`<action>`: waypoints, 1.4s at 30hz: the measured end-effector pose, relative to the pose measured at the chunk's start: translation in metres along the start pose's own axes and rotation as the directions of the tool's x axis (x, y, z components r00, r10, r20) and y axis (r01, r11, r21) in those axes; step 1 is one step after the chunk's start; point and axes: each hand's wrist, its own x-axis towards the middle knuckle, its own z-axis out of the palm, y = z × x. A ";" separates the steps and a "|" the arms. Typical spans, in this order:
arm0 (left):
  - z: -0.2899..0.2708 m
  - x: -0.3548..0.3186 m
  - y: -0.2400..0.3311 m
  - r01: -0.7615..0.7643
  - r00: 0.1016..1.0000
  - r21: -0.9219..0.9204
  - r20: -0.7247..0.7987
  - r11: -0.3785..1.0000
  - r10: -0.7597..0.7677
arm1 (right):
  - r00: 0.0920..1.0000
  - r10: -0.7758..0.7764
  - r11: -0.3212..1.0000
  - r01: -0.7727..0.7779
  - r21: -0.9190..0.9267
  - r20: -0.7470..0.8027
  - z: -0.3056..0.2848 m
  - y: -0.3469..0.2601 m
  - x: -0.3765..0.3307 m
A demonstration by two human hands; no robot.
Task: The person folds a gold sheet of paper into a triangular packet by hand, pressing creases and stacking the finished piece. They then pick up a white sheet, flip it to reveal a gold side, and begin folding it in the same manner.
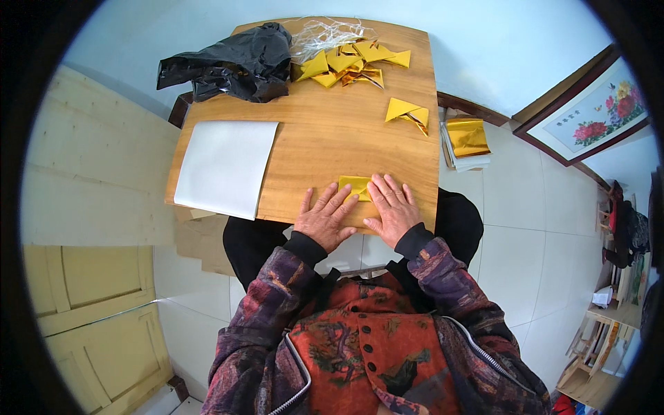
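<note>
A small folded piece of gold foil paper (pixel 355 185) lies flat near the front edge of the wooden table (pixel 325 138). My left hand (pixel 326 214) rests on its left end, fingers stretched out and slightly spread. On its right end lies my right hand (pixel 392 206), also flat with the fingers extended. Both hands press from above and grip nothing. Beyond them, at the table's right edge, sits a single folded gold piece (pixel 408 114). Several more folded gold pieces (pixel 346 63) are heaped at the far side.
White sheets (pixel 227 166) lie on the table's left. At the back are a crumpled black plastic bag (pixel 242 62) and tangled white strings (pixel 325 36). Right of the table, gold foil sheets (pixel 467 137) top a stack. A framed flower picture (pixel 591 111) leans at the right wall.
</note>
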 end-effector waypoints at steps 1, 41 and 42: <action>-0.001 -0.004 0.000 0.014 0.999 -0.052 -0.029 0.999 -0.016 | 1.000 0.005 1.000 -0.005 0.000 0.001 0.000 -0.001 0.000; -0.002 0.006 -0.002 0.055 0.997 -0.003 0.046 0.998 -0.055 | 0.997 0.003 0.996 0.004 -0.087 0.080 -0.015 -0.001 -0.033; -0.003 0.007 -0.001 0.052 0.998 -0.017 0.040 0.999 -0.051 | 0.993 0.022 0.995 -0.011 -0.098 0.112 -0.017 -0.002 -0.037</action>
